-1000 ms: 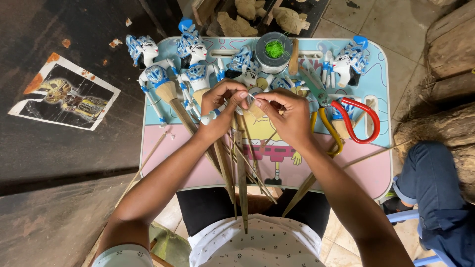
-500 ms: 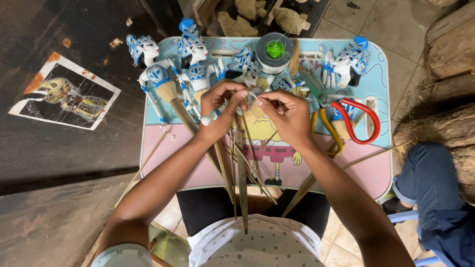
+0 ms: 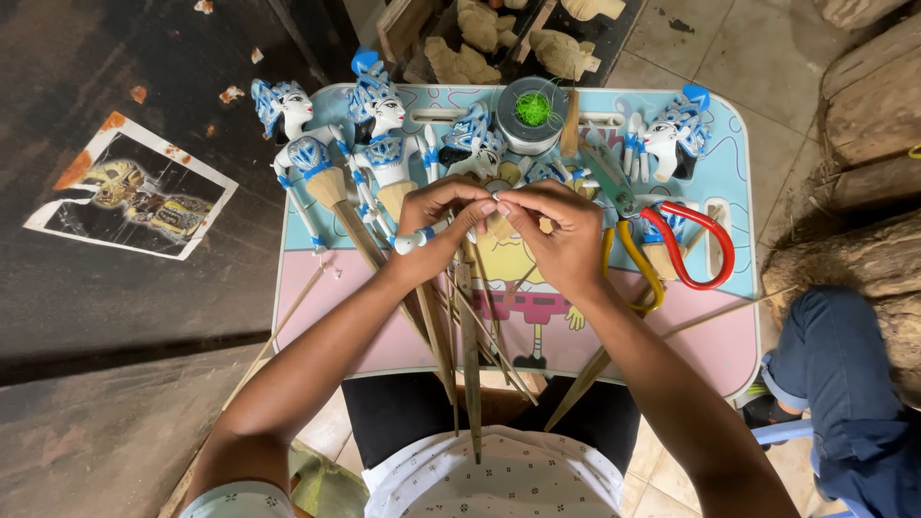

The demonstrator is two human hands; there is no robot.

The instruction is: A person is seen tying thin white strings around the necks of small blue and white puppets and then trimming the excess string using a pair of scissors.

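The fingertips of both hands meet over the middle of the small table (image 3: 317, 317), pinched together on a tiny whitish part of a puppet (image 3: 451, 225) that is too small to make out. The left hand (image 3: 443, 223) curls its fingers closed around the puppet's pale arm piece, which pokes out below the palm toward the table's left side. The right hand (image 3: 559, 230) has thumb and forefinger pressed shut on the same small part, the other fingers folded loosely behind. Compared with the picture a second ago, both hands sit in almost the same spot above the table and the pinch is unchanged; only the fingertips seem drawn a little closer together.

Below the hands, a bundle of wooden sticks (image 3: 468, 355) runs from the puppet down past the table's near edge to the person's lap. Toward the table's far edge lie more blue-and-white puppets (image 3: 376, 120), one of them at the far left corner (image 3: 285, 107) and another at the far right (image 3: 672, 139). A spool of green thread (image 3: 532, 110) stands at the far edge, between them. Scissors with red and yellow handles (image 3: 686, 245) lie on the table's right side, just beside the right hand. Off the table's left, a printed picture (image 3: 129, 197) lies on the dark floor. Off its right corner, a leg in blue cloth (image 3: 844, 384) belongs to another person.
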